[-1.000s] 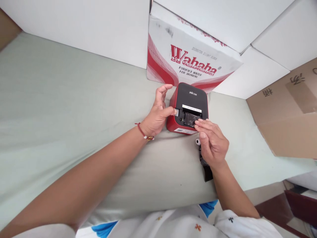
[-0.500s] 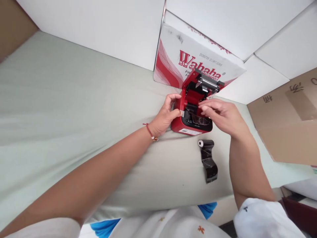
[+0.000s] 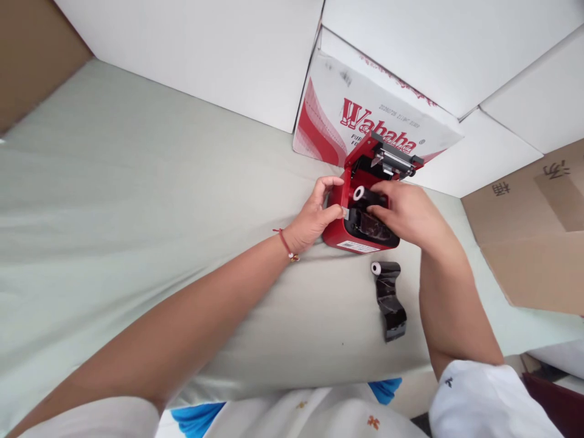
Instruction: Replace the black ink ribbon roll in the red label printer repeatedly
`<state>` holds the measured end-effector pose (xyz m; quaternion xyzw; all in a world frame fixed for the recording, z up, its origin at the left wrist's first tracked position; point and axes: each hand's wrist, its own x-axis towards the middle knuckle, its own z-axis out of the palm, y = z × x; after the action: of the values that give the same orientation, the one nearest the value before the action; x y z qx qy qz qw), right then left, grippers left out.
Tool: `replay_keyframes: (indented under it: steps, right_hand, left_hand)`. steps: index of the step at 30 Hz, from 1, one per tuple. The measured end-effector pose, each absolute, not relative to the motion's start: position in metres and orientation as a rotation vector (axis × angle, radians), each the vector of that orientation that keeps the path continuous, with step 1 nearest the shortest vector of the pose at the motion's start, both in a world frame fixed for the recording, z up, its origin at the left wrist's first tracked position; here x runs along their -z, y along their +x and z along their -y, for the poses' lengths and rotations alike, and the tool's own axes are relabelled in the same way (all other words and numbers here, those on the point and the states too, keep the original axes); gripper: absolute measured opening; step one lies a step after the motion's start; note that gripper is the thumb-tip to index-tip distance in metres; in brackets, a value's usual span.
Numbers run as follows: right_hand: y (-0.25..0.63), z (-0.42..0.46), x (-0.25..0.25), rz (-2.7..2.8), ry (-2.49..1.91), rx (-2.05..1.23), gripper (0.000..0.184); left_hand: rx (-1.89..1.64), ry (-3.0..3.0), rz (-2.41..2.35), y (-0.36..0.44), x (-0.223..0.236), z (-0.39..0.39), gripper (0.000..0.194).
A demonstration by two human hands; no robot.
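A red label printer (image 3: 335, 234) stands on the cloth-covered table with its lid (image 3: 395, 159) raised. My left hand (image 3: 317, 213) grips its left wall, thumb at the front edge and fingers over the side. Between the thumb and fingers of my right hand (image 3: 413, 210) is a black ribbon roll (image 3: 370, 196) with a white core, inside the printer's compartment. Dark film stretches over the compartment's front part. A second black ribbon roll (image 3: 387, 267) lies on the cloth in front of the printer, a length of it unrolled towards me.
Behind the printer is a white and red Wahaba carton (image 3: 326, 112), close to the raised lid. White panels (image 3: 196, 55) stand along the back. A brown cardboard box (image 3: 529, 255) is at the right, and another brown surface (image 3: 31, 61) is at the far left. Green cloth (image 3: 159, 182) covers the table.
The black roll has come up into sight in my right hand, its white core end now showing in the compartment. My left hand keeps its hold. The whole view has shifted slightly.
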<state>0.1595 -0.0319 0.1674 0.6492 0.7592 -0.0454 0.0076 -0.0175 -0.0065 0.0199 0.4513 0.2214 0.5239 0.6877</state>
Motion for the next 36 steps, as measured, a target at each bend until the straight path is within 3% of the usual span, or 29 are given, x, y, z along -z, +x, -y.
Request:
replay_keyframes:
  steps: [7,13,21,32,36]
  right_hand:
    - [0.237,0.126,-0.205,-2.206,2.625,0.402,0.058]
    - [0.301,0.159,-0.175,-1.88,2.338,0.576,0.046]
    - [0.262,0.161,-0.12,-2.102,2.274,0.746,0.039]
    - [0.234,0.141,-0.097,-2.158,2.253,0.638,0.044]
    - [0.249,0.142,-0.099,-2.117,2.231,0.573,0.037]
  left_hand:
    - [-1.178,1.019,-0.497,-0.017,-0.016,0.005,0.057]
    - [-1.163,1.029,-0.508,-0.018,-0.012,0.001,0.059]
    - [-1.153,1.041,-0.52,-0.02,-0.012,-0.001,0.058]
    - [-1.161,0.991,-0.493,-0.018,-0.015,0.001,0.057]
    - [-1.157,0.979,-0.49,-0.018,-0.017,0.002,0.057]
